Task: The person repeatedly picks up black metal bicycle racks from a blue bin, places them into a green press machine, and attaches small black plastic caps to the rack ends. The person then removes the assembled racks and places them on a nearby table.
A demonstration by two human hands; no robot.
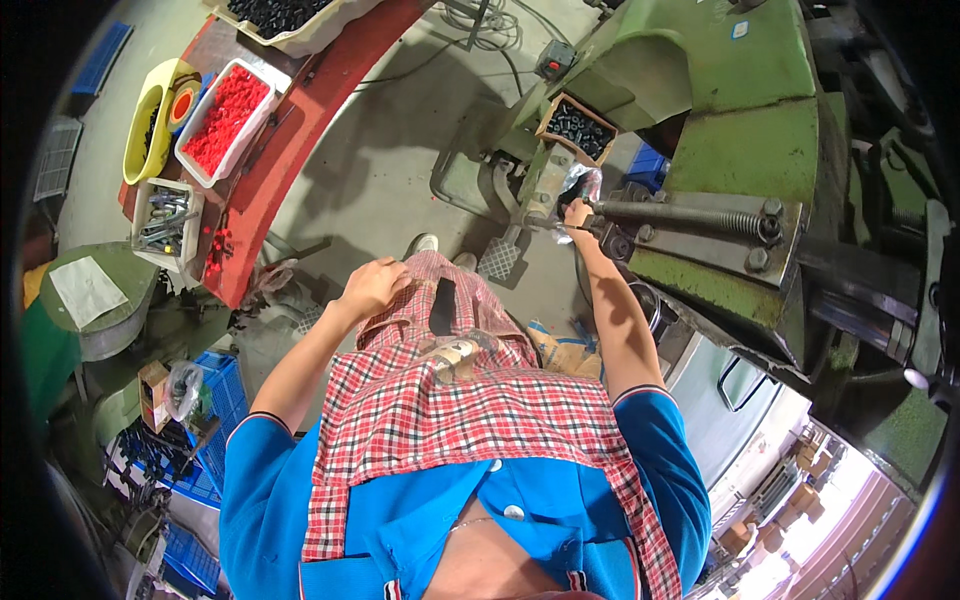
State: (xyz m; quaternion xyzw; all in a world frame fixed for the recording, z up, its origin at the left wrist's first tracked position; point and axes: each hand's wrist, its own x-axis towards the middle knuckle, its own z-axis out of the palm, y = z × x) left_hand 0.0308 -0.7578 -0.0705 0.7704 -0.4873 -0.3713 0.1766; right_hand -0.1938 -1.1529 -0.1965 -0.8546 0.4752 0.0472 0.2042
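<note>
Green metal makes up the big machine [745,75] to the right of the right hand [577,213], whose fingers are drawn close together at its working end, just beside some shiny silver wrapping [592,184]; whether they pinch a small part, I cannot tell. A steel rod with a spring [690,216] runs rightward from those fingers, and an open box of dark parts [577,130] sits just beyond them. A foot pedal [498,260] lies low to their left. The left hand's [375,287] fingers curl loosely at the checked apron [450,400]; anything beneath is hidden. The step looks like one-handed work at the machine; the next move probably calls for steady fingers kept clear of the rod.
</note>
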